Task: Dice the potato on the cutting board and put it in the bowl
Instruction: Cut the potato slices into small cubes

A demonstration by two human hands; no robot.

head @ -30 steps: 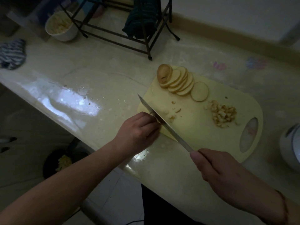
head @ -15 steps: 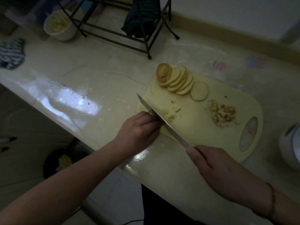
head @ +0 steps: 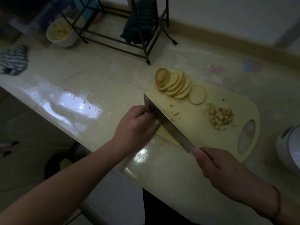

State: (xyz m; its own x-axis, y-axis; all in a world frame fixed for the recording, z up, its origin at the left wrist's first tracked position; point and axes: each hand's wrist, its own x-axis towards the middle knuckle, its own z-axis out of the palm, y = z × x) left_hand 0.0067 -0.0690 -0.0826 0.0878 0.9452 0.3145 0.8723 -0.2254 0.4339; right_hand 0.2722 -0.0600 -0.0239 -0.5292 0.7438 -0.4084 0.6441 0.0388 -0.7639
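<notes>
Right hand [head: 217,166] wrapped around knife [head: 167,125] handle, thumb up near the blade base; blade runs diagonally up-left across the near-left corner of the cutting board [head: 203,127]. Left hand [head: 138,125] sits with curled fingers against the blade's left side at the board's near-left edge, knuckles touching the flat of the blade; whatever it holds down is hidden under the fingers, can't tell. Potato slices [head: 177,86] fanned in an overlapping row at the board's far-left corner, skin-on end piece [head: 162,77] leaning at the left of the row, one round slice [head: 197,94] lying flat at the right end. Diced potato pile [head: 220,117] on the right part of the board, near its oval handle hole. A few small scraps [head: 174,111] just beside the blade. White bowl [head: 62,32] with pale diced pieces far left on the desk [head: 100,75], well apart from the board, beside a dark metal rack [head: 116,31] with a dark cloth [head: 139,25] hung on it. Striped cloth [head: 13,60] at left desk edge. White appliance [head: 289,150] at right edge.
</notes>
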